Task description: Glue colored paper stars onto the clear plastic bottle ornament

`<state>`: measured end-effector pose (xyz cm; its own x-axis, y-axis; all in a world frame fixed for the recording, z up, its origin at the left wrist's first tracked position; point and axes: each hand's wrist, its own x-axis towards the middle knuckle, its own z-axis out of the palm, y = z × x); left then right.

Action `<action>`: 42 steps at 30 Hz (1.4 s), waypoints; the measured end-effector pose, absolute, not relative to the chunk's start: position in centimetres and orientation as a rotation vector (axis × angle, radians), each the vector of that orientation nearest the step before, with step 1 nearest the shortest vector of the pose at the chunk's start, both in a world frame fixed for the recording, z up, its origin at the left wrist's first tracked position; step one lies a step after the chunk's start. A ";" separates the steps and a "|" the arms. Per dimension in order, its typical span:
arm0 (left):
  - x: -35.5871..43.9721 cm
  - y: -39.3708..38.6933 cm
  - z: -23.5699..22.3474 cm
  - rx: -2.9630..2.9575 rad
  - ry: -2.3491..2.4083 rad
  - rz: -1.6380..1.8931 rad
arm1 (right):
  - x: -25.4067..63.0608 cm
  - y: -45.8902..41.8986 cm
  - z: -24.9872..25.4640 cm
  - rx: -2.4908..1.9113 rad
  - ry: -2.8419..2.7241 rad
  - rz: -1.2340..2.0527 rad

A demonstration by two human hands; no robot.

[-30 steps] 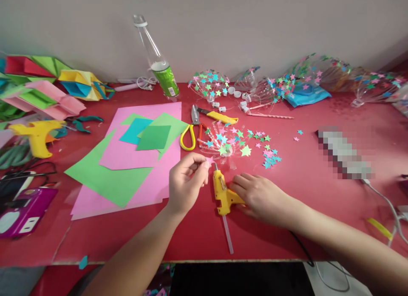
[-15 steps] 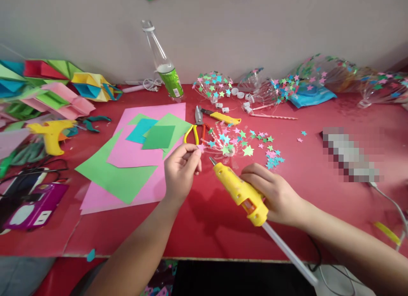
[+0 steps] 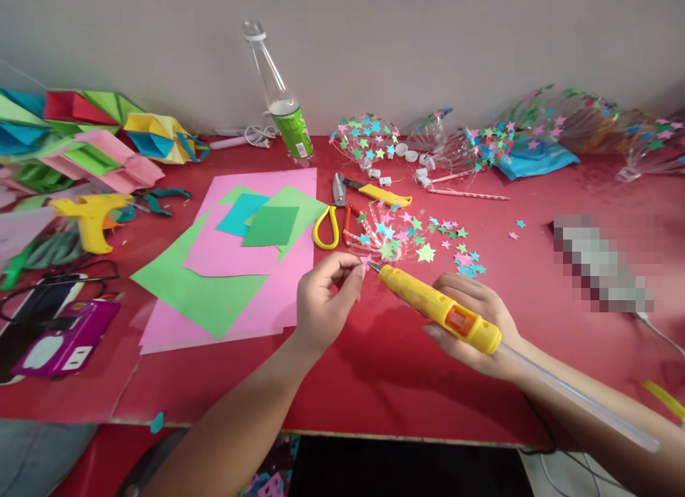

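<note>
Between the thumb and forefinger of my left hand (image 3: 330, 297) is a small pink paper star (image 3: 367, 260). My right hand (image 3: 476, 319) is closed around a yellow hot glue gun (image 3: 439, 301), tilted so its metal nozzle meets or nearly meets the star. A long clear glue stick (image 3: 578, 395) sticks out of the gun's back end. Just beyond the hands, a clear plastic piece with cut strips (image 3: 393, 249) lies on the table with several coloured stars on it. Loose paper stars (image 3: 465, 258) are scattered to its right.
Coloured paper sheets (image 3: 214, 304) cover the left of the red table (image 3: 374, 390). Scissors (image 3: 327, 229) and a yellow cutter knife (image 3: 385, 195) lie ahead. A bottle (image 3: 292, 130) stands near the wall. Star-covered plastic pieces (image 3: 369, 137) line the back. A second glue gun (image 3: 93, 222) is at left.
The glue gun has turned flatter, and its nozzle has come to the pink star. My left hand appears further right, partly because the whole view has shifted slightly.
</note>
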<state>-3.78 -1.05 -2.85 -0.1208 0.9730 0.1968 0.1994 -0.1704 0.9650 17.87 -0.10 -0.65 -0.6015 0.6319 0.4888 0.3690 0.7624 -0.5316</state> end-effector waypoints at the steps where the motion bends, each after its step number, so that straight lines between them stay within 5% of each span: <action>1: -3.8 -1.1 -2.9 1.425 1.363 1.356 | 17.9 -0.1 -0.7 -0.748 -2.269 0.502; 42: -3.7 -1.1 -2.7 1.479 1.381 1.374 | 17.9 -0.1 -0.9 -0.798 -2.294 0.503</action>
